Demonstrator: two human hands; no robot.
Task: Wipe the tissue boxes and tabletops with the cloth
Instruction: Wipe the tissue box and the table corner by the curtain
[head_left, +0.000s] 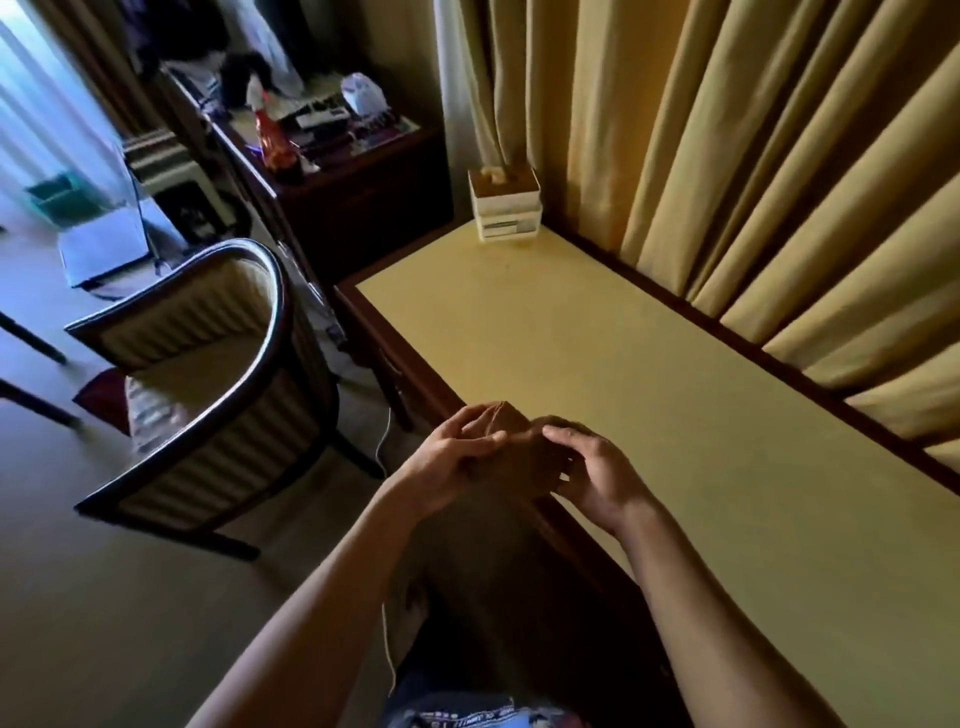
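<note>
Two hands (511, 457) grip a brown cloth (511, 447) over the yellow tabletop (649, 374); curtains (753, 156) behind.

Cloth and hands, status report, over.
Left hand and right hand both grip brown cloth above desk edge. Tissue box far corner, untouched. Desktop path unobstructed.

Your forearms were bare to the frame's edge, no sleeves, watch or rings showing on your left hand (451, 457) or right hand (592, 470); dark patterned clothing (478, 717) showed below.
</note>
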